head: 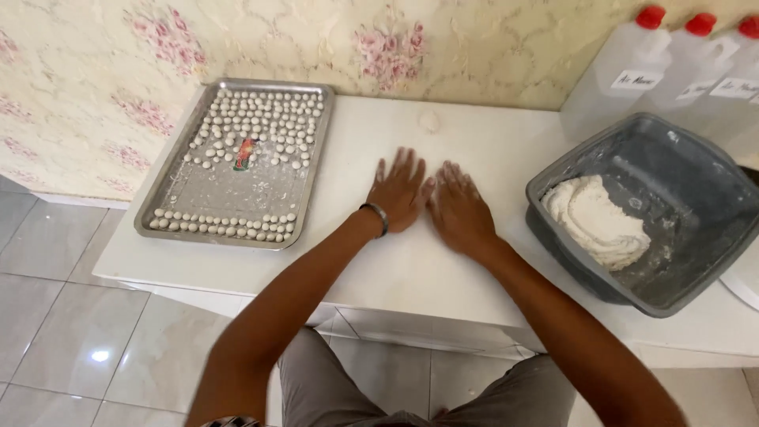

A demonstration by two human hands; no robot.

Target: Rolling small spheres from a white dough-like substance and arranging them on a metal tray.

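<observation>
- The left hand (401,191) and the right hand (458,207) lie palm down, side by side on the white table top (411,269), fingers spread flat and pointing to about twelve o'clock. The two touch along their inner edges. Neither visibly grips anything; whether dough is pressed under the palms I cannot tell.
- A small pale lump of dough (428,120) sits alone on the table at twelve o'clock from the hands, well apart from the fingertips. It is roundish, with no clear long axis. It lies on a line between the two hands, so neither is clearly the nearer.
- At three o'clock stands a grey plastic tub (715,281) holding a large mass of white dough (597,221); the right hand is nearer to it.
- At ten o'clock lies a rectangular steel tray (162,190), filled with rows of small white dough balls (261,119) and a small red and green object (245,154) too small to make out.
- The translucent jugs with red caps (632,63) at two o'clock are cut off by the frame edge.
</observation>
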